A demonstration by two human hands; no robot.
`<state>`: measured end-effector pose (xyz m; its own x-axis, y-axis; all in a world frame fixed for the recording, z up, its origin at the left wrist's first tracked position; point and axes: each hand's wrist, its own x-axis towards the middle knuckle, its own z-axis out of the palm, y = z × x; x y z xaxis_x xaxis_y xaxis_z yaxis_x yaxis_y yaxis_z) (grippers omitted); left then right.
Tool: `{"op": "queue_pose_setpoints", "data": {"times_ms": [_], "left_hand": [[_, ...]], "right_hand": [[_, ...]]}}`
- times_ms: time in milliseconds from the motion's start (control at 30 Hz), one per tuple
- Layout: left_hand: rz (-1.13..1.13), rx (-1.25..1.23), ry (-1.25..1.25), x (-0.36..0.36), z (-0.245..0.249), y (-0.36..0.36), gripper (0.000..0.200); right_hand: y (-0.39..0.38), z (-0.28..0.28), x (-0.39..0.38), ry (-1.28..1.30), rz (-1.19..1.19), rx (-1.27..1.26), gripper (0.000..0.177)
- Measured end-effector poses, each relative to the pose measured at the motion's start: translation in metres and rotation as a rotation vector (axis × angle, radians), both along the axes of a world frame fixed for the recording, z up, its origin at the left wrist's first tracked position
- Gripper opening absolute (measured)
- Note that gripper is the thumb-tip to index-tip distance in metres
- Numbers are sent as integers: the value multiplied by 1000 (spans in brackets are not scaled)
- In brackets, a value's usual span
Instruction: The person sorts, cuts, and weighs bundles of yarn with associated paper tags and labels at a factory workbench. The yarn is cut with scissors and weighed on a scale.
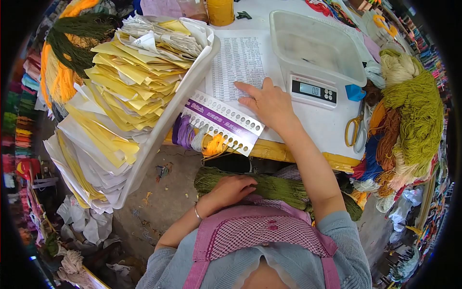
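My right hand (272, 103) is over the table, its index finger stretched out onto a printed sheet (236, 65) with columns of small text. The thumb is apart from that finger, and nothing is held. Just below lies a purple and white thread card (224, 118) with punched holes; purple, white and orange threads (214, 144) hang from its lower edge. Across my lap lies a thick skein of olive-green thread (284, 190). My left hand (231, 188) rests on top of this skein, fingers loosely bent and slightly apart, not visibly gripping it.
A white bin (166, 120) packed with yellow and white papers stands at left. A digital scale (314, 90) showing 0.0 sits by a clear plastic tub (317, 48). Scissors (356, 132) lie near the right edge, beside heaped colored skeins (409, 101). A yellow jar (220, 12) stands behind.
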<state>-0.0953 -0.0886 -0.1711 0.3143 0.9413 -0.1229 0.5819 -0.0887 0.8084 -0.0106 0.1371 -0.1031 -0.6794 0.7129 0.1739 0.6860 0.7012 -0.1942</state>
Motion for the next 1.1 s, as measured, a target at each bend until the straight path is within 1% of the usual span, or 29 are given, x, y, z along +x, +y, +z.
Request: {"op": "queue_pose_setpoints", "data": {"times_ms": [167, 233, 400, 467, 500, 567, 633, 767, 933, 1100], "left_hand": [[1, 30, -10, 1, -5, -2, 22], [-6, -4, 6, 1, -1, -2, 22], [24, 9, 15, -4, 8, -5, 23], [40, 18, 20, -11, 12, -7, 24], [79, 26, 26, -15, 13, -8, 24], [113, 35, 30, -20, 15, -13, 25], [169, 44, 48, -23, 17, -17, 25], [164, 45, 34, -19, 13, -24, 24], [125, -31, 26, -12, 19, -22, 25], [123, 42, 49, -12, 12, -21, 24]], "right_hand": [[1, 1, 0, 3, 1, -13, 41], [1, 0, 1, 7, 5, -6, 42], [1, 3, -1, 12, 13, -21, 42], [-1, 9, -1, -29, -26, -119, 40], [-1, 8, 0, -28, -28, -114, 40], [0, 2, 1, -9, 1, 5, 41], [0, 1, 1, 5, -1, 0, 41], [0, -2, 4, 51, -22, -39, 43], [-1, 3, 5, 71, -47, -108, 44], [-2, -3, 7, 99, -48, -82, 44]]}}
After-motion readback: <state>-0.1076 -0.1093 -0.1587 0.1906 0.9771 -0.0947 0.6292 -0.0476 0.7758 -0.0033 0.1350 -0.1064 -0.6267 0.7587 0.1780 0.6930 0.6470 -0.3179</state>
